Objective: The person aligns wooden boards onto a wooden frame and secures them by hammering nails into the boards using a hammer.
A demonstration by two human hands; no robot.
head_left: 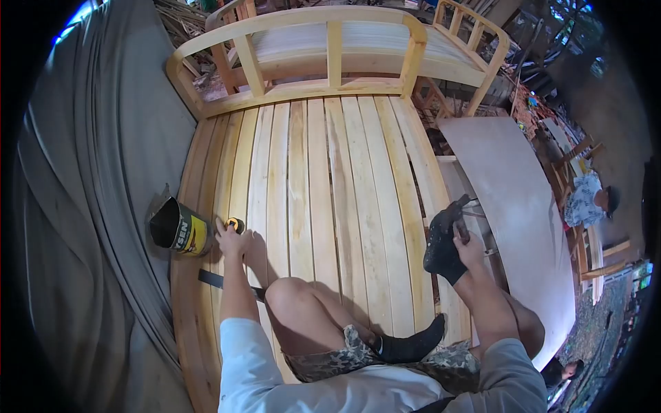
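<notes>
My left hand (233,242) rests low over the slatted wooden bed (299,172), its fingers closed around a small round yellow-and-black tape measure (236,225). Just left of that hand stands a cut-open tin (180,228) with a dark and yellow label. A flat dark strip (211,278) lies on the slats, partly hidden under my left forearm. Beside my black-socked foot (442,242), my right hand (469,252) is closed on a dark-handled tool (462,230). The tool's far end is hard to make out against the sock and the metal behind it.
A curved wooden headboard (334,55) closes the bed's far end, with another wooden frame (475,41) behind it. Grey cloth (103,206) hangs along the left. A pale board (516,206) lies to the right. Beyond it are a person (587,198) and wooden pieces.
</notes>
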